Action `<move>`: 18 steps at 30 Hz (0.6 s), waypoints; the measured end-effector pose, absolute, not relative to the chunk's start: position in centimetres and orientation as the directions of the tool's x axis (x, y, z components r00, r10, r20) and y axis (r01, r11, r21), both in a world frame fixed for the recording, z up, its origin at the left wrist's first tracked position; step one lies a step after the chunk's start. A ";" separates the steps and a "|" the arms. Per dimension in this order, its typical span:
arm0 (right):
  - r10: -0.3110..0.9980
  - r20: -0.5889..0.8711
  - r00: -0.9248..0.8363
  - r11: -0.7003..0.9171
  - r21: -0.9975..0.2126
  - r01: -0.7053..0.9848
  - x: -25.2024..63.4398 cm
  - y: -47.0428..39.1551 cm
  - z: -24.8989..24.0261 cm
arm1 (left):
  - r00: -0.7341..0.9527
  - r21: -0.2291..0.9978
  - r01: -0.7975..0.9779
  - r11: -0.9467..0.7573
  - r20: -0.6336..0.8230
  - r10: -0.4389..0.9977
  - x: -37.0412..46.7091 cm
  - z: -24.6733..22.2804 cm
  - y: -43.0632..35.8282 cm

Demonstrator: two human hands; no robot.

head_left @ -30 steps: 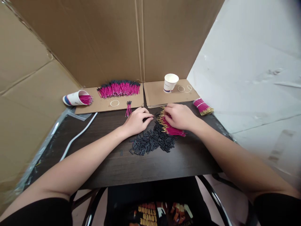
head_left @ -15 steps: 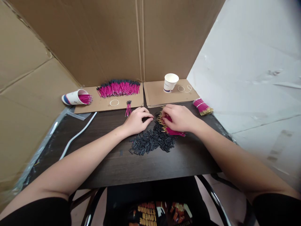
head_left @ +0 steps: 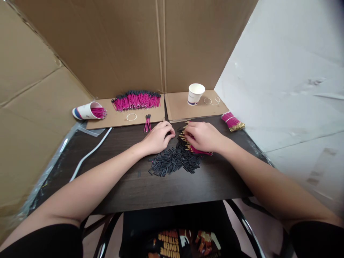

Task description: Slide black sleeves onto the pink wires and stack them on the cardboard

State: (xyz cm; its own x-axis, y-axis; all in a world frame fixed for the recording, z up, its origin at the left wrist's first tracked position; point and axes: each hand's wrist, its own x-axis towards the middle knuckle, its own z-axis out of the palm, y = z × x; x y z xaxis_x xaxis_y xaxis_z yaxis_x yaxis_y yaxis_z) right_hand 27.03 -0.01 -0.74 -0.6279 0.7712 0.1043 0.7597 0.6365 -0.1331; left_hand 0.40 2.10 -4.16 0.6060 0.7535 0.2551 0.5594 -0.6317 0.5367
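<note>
My left hand (head_left: 160,138) is closed in a pinch at the left edge of a heap of short black tubes (head_left: 176,159); what its fingertips hold, if anything, is too small to name. Over a pile of magenta wires with gold-coloured tips (head_left: 200,152) lies my right hand (head_left: 201,136). Its thumb and fingers are pressed together, and whatever they grip cannot be made out. Just beyond my left hand, a few magenta wires with black ends (head_left: 147,124) lie on the dark table.
Many black-capped magenta wires (head_left: 137,100) lie on a cardboard sheet (head_left: 113,120). A tipped paper cup (head_left: 84,111) holds magenta wires. An upright paper cup (head_left: 196,94) and rubber bands (head_left: 212,101) are at the back right. A banded wire bundle (head_left: 232,121) sits at the right edge.
The left hand's thumb and fingers have drawn closer together. My right hand has shifted slightly over the magenta wires. The whole view has moved slightly.
</note>
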 end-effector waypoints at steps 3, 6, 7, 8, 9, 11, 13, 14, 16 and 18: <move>0.766 0.177 -0.618 0.643 -0.163 0.749 26.8 -0.1 -0.9 | 0.584 0.573 0.553 -0.605 0.251 0.772 0.4 -4.0 2.0; 0.748 0.319 -0.582 0.658 -0.250 0.710 26.4 -0.3 -1.3 | 0.496 0.713 0.496 -0.495 0.235 0.836 0.5 -4.0 2.0; 0.752 0.362 -0.550 0.653 -0.299 0.696 26.2 -0.3 -1.4 | 0.458 0.781 0.449 -0.434 0.215 0.862 0.6 -4.0 2.0; 0.763 0.397 -0.511 0.641 -0.358 0.679 26.1 -0.4 -1.7 | 0.424 0.843 0.391 -0.369 0.191 0.885 0.7 -4.0 2.1; 0.777 0.426 -0.463 0.624 -0.433 0.650 25.9 -0.4 -1.9 | 0.396 0.892 0.328 -0.310 0.168 0.903 0.7 -4.1 2.1; 0.801 0.458 -0.385 0.597 -0.565 0.570 25.5 -0.6 -2.2 | 0.357 0.948 0.223 -0.226 0.136 0.924 0.9 -4.3 2.4; 0.821 0.468 -0.328 0.571 -0.642 0.512 25.2 -0.7 -2.5 | 0.338 0.969 0.164 -0.186 0.122 0.933 0.9 -4.4 2.6; 0.828 0.465 -0.312 0.560 -0.661 0.500 25.1 -0.7 -2.5 | 0.334 0.974 0.145 -0.175 0.118 0.935 0.9 -4.4 2.7; 0.835 0.454 -0.310 0.550 -0.672 0.497 24.9 -0.8 -2.6 | 0.333 0.979 0.119 -0.165 0.117 0.936 0.9 -4.5 2.8; 0.832 0.443 -0.335 0.555 -0.671 0.492 24.9 -0.8 -2.8 | 0.337 0.980 0.103 -0.172 0.128 0.933 0.9 -4.6 2.8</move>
State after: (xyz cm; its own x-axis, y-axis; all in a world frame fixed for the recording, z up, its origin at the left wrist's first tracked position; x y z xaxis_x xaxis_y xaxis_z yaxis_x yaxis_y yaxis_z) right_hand 24.87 -0.85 -2.75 -0.3346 0.8319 0.4427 0.4917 0.5549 -0.6711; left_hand 0.87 2.77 -4.59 0.3366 0.9329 0.1280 0.1027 -0.1715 0.9798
